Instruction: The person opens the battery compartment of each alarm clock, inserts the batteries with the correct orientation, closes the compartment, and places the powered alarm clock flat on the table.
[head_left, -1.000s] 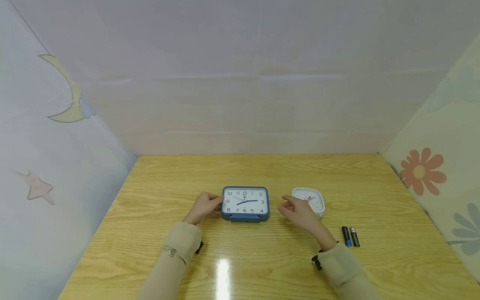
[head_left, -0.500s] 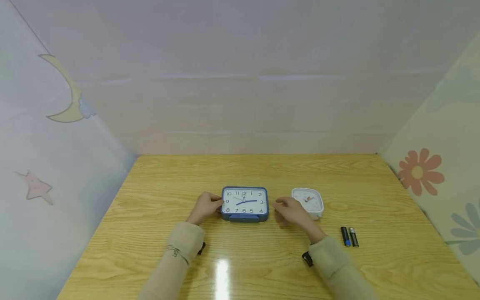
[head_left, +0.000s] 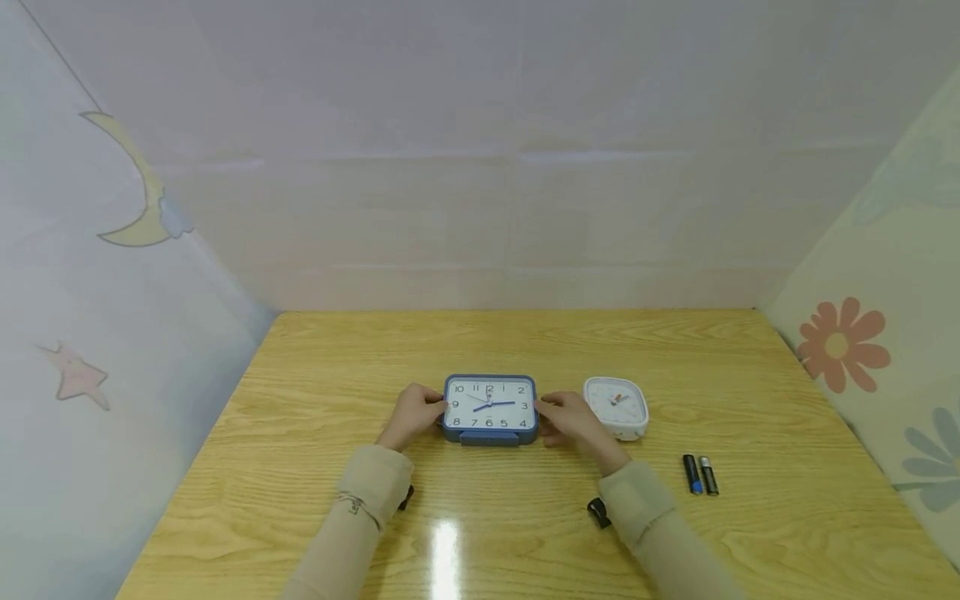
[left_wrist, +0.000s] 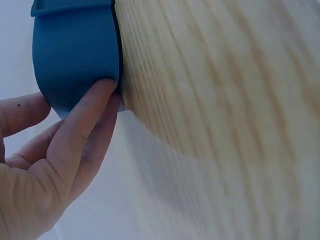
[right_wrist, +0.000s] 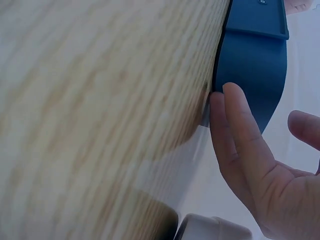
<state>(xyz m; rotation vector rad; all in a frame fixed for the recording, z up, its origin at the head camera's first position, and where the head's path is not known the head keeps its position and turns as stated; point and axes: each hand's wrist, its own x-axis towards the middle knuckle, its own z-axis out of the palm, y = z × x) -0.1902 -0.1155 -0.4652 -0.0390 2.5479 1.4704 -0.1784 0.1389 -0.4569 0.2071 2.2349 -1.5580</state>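
A blue rectangular alarm clock (head_left: 490, 395) with a white dial lies face up on the wooden table. My left hand (head_left: 408, 417) grips its left end. In the left wrist view the thumb meets the front edge of the clock (left_wrist: 75, 50), while the fingers (left_wrist: 82, 112) reach around the lower side. At the opposite end is my right hand (head_left: 577, 421). Its extended fingers (right_wrist: 242, 120) touch the side of the clock (right_wrist: 255, 65) in the right wrist view, and the thumb stands off from the edge.
Just right of my right hand sits a small white clock (head_left: 617, 407). Two batteries, one dark with a blue end (head_left: 692, 474) and one with a silver end (head_left: 708, 476), lie nearer the front right. Printed cloth walls (head_left: 480, 208) border the table (head_left: 360, 350).
My right hand has moved left from beside the white clock to the blue clock's right end, uncovering the white clock. My left hand stays at the left end, and the blue clock has not moved.
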